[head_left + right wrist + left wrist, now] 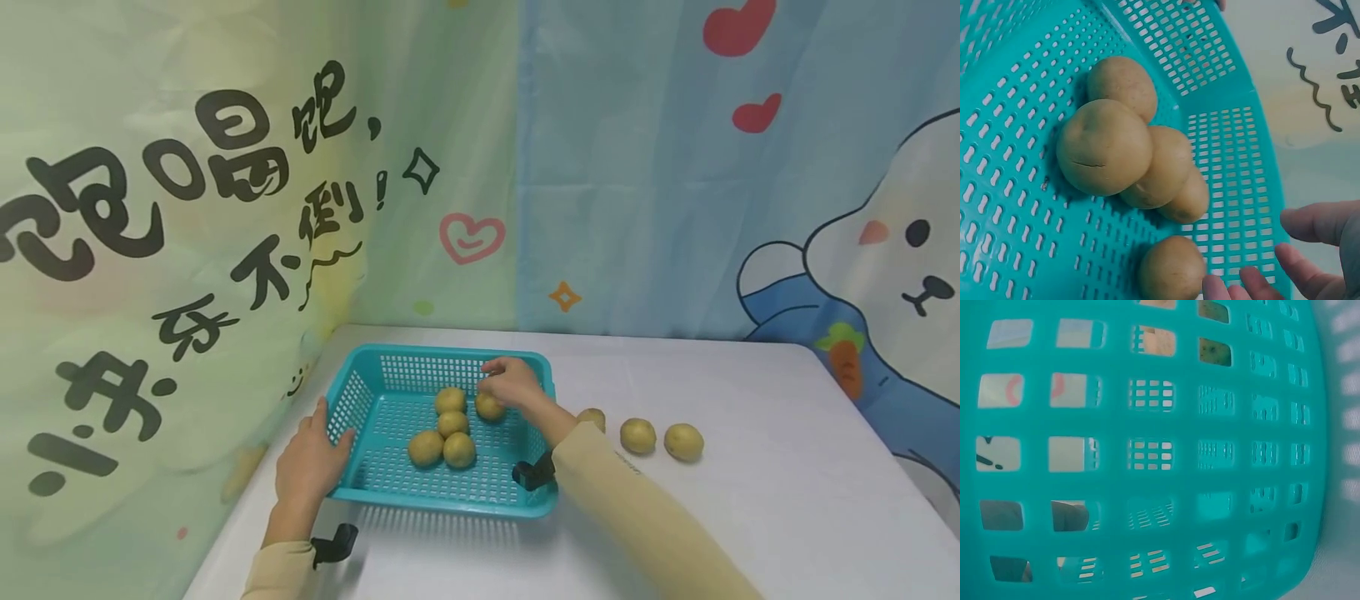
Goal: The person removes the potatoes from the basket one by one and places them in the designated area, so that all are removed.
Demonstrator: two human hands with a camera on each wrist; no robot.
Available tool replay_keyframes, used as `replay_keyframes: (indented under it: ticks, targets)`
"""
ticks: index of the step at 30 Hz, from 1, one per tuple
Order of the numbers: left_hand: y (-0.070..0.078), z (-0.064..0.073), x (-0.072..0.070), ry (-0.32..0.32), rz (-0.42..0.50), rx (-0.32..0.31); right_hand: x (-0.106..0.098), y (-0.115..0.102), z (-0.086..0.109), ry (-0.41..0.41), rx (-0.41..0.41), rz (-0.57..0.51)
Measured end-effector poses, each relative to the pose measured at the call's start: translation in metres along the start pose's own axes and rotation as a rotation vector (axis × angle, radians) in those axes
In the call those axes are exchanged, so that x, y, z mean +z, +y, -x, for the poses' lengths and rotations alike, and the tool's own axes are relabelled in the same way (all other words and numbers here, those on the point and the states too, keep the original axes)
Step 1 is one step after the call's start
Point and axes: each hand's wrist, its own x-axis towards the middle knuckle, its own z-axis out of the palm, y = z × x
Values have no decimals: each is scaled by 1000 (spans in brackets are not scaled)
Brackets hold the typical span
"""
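Partly hidden beneath the right grip point(514, 383): one potato point(491, 407) in the basket point(442, 503); fingers loosely spread, contact hard to make out. Partly covered by the right sleeve point(637, 500): the leftmost of three potatoes point(637, 436) on the tabletop point(787, 517). Left grip point(309, 462) pinching the basket's left rim, thumb inside. Mid-basket, four clustered potatoes point(452, 424); wide gap to the left wall, narrower room toward the front edge.
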Motion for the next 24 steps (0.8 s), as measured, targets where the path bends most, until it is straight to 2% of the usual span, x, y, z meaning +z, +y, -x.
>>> replay_keyframes:
  ticks: [6, 11, 18, 24]
  targets:
    - [1, -1, 1, -1, 10, 1, 8, 8, -6, 88, 41, 79]
    - [2, -1, 1, 4, 15, 6, 11, 18, -9, 98, 76, 133]
    - [0, -2, 1, 14, 7, 8, 14, 29, -19, 75, 85, 112]
    - [-2, -2, 2, 12, 8, -2, 19, 34, -21, -46, 36, 217]
